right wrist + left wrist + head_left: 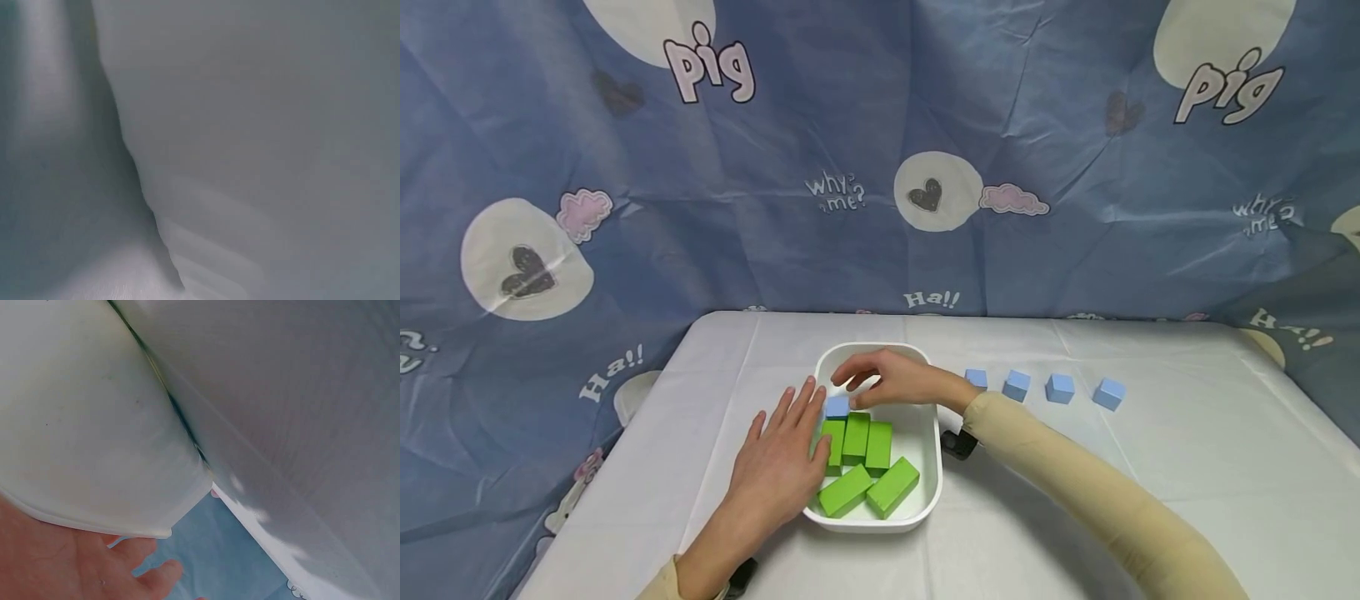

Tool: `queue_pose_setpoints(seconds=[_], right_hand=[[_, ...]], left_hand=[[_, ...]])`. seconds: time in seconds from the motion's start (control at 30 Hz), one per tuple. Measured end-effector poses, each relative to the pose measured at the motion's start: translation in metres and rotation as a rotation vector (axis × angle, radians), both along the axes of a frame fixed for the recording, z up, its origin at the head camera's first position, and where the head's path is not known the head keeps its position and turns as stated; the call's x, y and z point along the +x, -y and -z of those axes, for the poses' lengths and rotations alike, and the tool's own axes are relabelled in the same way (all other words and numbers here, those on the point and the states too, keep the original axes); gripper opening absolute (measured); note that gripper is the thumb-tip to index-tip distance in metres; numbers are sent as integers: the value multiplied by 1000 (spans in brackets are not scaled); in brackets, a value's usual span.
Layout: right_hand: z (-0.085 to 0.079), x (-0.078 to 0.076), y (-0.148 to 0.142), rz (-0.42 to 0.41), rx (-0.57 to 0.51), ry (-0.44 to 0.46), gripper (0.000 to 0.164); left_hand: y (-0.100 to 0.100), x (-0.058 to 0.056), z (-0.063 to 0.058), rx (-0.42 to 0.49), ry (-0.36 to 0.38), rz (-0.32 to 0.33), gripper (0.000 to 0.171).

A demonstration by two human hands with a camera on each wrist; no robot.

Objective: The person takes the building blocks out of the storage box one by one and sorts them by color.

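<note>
The person's left hand (782, 467) lies over the near-left side of a white, rounded rectangular container (931, 492), its fingers straight and slightly spread, pointing away from the body. The right hand (891, 379) reaches across the container's far part, its fingers loosely bent and its thumb apart from the fingertips. The thumb tip is just beside a small light-blue cube (837, 407); whether it touches cannot be told. This cube sits inside the container, between the left fingertips and the right thumb.

Five bright-green rectangular blocks (856, 437) lie in the container to the right of the left hand and on the near side of the right: three stand side by side next to the cube, and two lie slanted nearer the body. To the right of the right hand, beyond its beige sleeve (1075, 475), four light-blue cubes (1060, 389) form a spaced row on a white cloth-covered table (1150, 467). Beyond both hands hangs a blue printed fabric (850, 108) with hearts, pink clouds and lettering.
</note>
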State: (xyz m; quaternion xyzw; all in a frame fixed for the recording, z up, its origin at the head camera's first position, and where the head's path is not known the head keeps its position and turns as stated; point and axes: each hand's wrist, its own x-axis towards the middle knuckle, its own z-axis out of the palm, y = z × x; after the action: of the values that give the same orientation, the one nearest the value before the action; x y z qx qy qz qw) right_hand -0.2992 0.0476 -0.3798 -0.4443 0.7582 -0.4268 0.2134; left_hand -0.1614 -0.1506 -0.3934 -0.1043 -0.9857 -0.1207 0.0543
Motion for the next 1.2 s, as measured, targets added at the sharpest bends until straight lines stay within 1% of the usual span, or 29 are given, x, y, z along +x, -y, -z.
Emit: queue_pose_setpoints(seconds=[0.23, 0.33, 0.63, 0.73, 0.9, 1.07, 1.2], right_hand=[[6, -7, 8, -53, 59, -10, 42], [7, -7, 10, -58, 89, 21, 42], [8, -5, 12, -24, 141, 163, 43], [8, -5, 12, -27, 156, 203, 43], [7, -5, 11, -27, 176, 216, 43], [8, -5, 12, -18, 167, 247, 40], [7, -4, 13, 15, 162, 259, 36]], left_hand=[[0, 0, -1, 3, -6, -1, 61], [0, 0, -1, 0, -9, 1, 60], [0, 0, -1, -2, -14, -7, 60], [-1, 0, 0, -4, -15, -10, 61], [-1, 0, 0, 0, -21, -14, 61], [-1, 0, 1, 3, -14, -16, 62], [-1, 0, 1, 1, -9, -17, 62]])
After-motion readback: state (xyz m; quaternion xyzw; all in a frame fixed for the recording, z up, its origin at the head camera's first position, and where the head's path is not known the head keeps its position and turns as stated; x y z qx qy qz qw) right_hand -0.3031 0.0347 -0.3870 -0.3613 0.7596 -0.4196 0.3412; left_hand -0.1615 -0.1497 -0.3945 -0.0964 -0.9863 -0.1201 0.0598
